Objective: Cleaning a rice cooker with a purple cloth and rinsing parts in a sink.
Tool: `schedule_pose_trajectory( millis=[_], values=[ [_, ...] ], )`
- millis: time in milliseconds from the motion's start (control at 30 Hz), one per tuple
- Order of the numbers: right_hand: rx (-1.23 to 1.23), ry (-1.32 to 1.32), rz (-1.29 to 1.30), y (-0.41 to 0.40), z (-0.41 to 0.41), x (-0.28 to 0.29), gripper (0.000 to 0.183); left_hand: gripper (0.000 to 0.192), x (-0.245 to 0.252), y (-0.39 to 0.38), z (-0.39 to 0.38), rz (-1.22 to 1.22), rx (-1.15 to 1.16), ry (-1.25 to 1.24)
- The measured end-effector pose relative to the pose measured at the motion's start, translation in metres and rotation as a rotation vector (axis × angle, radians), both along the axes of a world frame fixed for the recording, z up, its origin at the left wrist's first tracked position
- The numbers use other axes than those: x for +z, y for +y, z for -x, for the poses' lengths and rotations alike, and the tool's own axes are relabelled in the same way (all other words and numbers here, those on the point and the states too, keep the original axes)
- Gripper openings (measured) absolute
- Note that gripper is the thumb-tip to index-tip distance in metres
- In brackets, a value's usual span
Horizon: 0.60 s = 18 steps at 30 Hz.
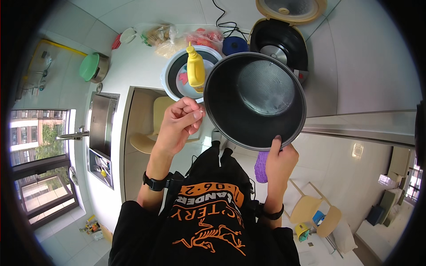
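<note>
My right hand grips the rim of a dark non-stick inner pot, thumb inside and fingers outside. The pot is tilted, so its dark inside and shiny, dimpled bottom face me. A purple chenille cloth hangs beside that hand, below the rim; whether the fingers hold it is hidden. Left of the pot, my left hand is raised with thumb and fingertips together. A pale speck shows at the fingertips, too small to tell if it is held. Behind the pot stands a rice cooker, its lid up.
A yellow pump bottle stands at a white-rimmed basin with a pink cloth. Behind lie bagged food and a blue lidded item. At left are a steel pot with green bowl and a sink. A chair stands below.
</note>
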State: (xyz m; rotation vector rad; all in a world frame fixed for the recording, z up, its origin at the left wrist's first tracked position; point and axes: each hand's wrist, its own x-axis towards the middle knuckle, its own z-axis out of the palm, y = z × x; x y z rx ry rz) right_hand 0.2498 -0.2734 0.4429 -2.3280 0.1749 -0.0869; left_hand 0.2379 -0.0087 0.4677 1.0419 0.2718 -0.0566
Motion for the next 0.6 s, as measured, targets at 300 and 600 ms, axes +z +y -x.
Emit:
schedule_pose_trajectory(
  millis=[300, 600],
  values=[
    [-0.01, 0.028, -0.018, -0.003, 0.009, -0.007, 0.027, 0.009, 0.008, 0.0, 0.01, -0.054, 0.027, -0.061],
    [-0.057, 0.09, 0.081, -0.001, 0.016, -0.029, 0.05, 0.008, 0.044, 0.091, 0.054, -0.432, 0.406, -0.087]
  ],
)
